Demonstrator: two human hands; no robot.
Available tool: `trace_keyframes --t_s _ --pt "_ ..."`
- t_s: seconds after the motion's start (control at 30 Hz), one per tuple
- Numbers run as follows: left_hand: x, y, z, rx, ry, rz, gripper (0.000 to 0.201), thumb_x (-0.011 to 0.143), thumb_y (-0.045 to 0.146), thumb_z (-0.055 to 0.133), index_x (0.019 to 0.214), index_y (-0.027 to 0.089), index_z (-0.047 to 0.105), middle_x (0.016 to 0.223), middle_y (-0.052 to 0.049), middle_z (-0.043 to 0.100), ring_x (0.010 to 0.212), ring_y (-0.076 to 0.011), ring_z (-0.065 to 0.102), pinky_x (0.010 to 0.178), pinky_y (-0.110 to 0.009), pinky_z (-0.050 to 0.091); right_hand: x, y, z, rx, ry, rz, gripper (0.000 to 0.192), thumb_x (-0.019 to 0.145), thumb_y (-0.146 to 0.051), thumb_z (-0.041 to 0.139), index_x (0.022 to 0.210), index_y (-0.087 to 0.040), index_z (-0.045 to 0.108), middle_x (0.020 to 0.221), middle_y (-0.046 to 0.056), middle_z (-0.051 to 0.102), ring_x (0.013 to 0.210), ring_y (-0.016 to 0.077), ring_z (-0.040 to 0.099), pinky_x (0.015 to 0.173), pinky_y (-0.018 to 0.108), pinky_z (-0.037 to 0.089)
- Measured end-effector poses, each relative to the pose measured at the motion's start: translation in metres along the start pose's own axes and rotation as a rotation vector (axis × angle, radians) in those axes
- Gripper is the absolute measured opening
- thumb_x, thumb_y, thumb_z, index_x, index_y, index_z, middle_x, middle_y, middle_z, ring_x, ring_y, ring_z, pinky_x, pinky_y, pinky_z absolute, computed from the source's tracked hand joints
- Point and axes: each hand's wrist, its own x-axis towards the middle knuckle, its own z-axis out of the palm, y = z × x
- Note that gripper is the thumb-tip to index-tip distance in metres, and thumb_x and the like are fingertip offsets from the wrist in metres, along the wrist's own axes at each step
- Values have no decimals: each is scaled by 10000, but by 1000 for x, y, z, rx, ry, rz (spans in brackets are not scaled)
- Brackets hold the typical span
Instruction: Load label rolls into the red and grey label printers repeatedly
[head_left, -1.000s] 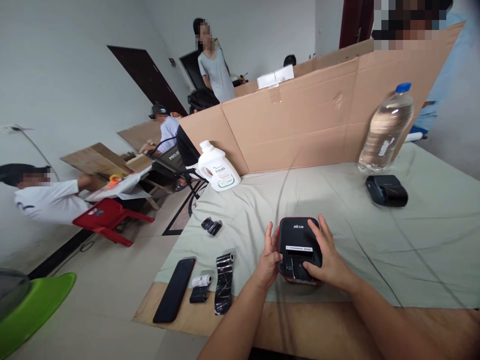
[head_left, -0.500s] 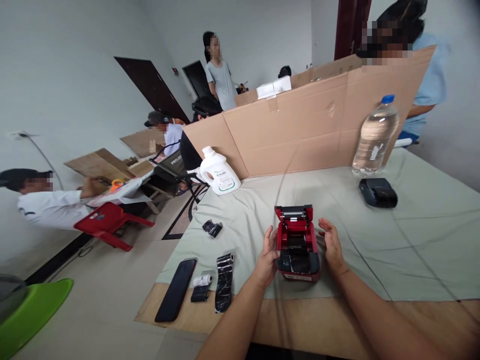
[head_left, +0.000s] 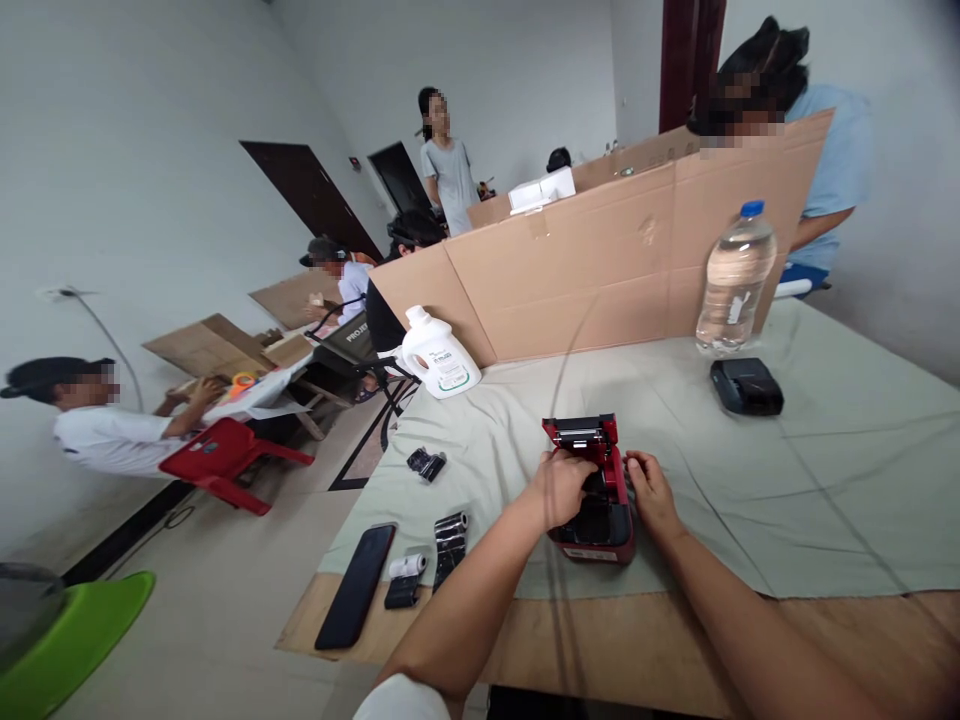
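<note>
A red and black portable label printer [head_left: 600, 550] sits in front of me on the cloth with its lid raised. My left hand [head_left: 556, 490] reaches over its left side, fingers down inside the compartment. Their tips are partly hidden, so I cannot see whether they pinch anything. My right hand [head_left: 654, 497] rests along the printer's right wall, its fingers extended and nothing visible in them. Left of the printer lie a partly unrolled black marbled label roll [head_left: 451, 540], a small white and black roll [head_left: 406, 580] and a crumpled black marbled strip [head_left: 426, 464].
A dark phone [head_left: 356, 585] lies near the table's left edge. Farther back stand a white jug [head_left: 442, 360], a large water bottle [head_left: 735, 285] and a black device [head_left: 746, 386]. A cardboard panel [head_left: 577, 280] borders the far side. Several people sit or stand beyond.
My left hand has moved from the printer's left side into its open compartment. The right hand has come closer to the right wall. My view has shifted slightly.
</note>
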Motion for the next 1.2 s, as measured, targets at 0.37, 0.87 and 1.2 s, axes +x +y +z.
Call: trace_keyframes --t_s 0.37,0.87,1.2 --pt "21 5 3 526 -411 -96 318 676 189 614 980 222 698 1015 -77 697 1062 -298 554 960 -458 355 1 1 -2 -31 -43 -23 466 823 -581 426 1035 -190 563 1039 110 649 971 249 590 877 410 467" --pt "-65 -107 -111 -557 23 -604 415 630 185 623 1038 106 628 934 -84 672 810 -176 619 729 -289 484 2 3 -3 -117 -70 -3 511 803 -597 425 1078 -188 560 1096 117 629 995 257 574 907 433 440" --pt "-107 -182 -146 159 8 -797 337 647 93 604 964 169 691 932 -51 689 926 -221 608 812 -294 473 3 4 -4 -135 -56 -31 503 789 -604 437 1043 -193 578 1062 109 639 985 256 579 900 427 442"
